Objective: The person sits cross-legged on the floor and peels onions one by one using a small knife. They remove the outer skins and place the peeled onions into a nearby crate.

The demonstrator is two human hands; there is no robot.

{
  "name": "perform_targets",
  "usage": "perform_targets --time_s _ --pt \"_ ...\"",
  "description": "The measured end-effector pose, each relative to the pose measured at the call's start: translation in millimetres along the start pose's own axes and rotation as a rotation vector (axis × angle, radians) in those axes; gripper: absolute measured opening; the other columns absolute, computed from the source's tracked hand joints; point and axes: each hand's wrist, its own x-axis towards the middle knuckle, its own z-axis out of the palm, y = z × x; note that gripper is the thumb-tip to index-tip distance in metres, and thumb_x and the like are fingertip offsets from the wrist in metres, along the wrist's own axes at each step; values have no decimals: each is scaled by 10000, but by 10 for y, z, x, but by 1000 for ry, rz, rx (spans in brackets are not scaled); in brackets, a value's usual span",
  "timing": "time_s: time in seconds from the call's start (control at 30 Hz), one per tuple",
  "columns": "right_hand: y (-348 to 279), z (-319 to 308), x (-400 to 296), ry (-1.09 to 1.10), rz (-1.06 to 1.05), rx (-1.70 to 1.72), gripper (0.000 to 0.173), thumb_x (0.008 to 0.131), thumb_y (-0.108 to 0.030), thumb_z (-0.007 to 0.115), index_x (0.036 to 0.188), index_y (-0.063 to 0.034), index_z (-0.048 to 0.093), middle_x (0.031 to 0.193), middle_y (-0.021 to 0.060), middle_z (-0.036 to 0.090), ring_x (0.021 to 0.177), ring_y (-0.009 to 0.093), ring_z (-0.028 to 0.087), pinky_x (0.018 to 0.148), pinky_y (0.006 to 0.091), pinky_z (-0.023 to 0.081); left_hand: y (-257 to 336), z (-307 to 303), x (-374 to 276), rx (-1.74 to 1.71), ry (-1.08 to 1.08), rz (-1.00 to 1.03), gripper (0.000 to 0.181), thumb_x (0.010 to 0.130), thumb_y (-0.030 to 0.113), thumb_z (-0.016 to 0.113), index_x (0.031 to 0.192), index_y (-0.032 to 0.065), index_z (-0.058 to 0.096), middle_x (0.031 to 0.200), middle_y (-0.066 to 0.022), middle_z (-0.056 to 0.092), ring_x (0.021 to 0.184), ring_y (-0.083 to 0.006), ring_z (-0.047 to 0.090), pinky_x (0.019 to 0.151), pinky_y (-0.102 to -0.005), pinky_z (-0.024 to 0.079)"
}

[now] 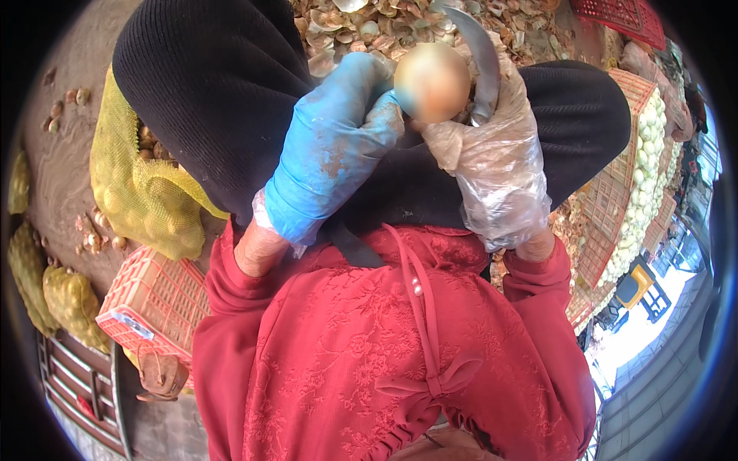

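My left hand, in a soiled blue glove, grips the left side of a round onion, which looks blurred. Around the handle of a knife with a curved metal blade my right hand is closed, in a clear plastic glove over a brownish one. The blade points up and stands just to the right of the onion; the handle is hidden in the palm. The fingers of the right hand are close to the onion's lower right side. Both hands are above my lap, between my knees in black trousers.
Onion skins cover the ground ahead. At the left are a yellow mesh sack of onions, an upturned-looking pink crate and loose onions on the floor. At the right stand crates heaped with peeled white onions. A red crate lies beyond.
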Motion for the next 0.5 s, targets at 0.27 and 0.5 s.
perform_targets --time_s 0.27,0.5 --pt "-137 -97 -89 12 41 670 839 645 -194 823 1354 -69 391 1079 153 611 882 215 644 677 251 554 -3 -76 49 -200 79 -227 109 887 88 623 970 37 574 782 -28 626 691 -52 566 598 -224 472" --pt "74 -140 53 -6 65 303 829 671 -270 830 1342 -63 388 1063 150 604 817 192 632 640 249 536 222 -21 52 -418 -92 -80 142 906 97 614 1009 16 559 794 -14 615 693 -70 554 606 -226 468"
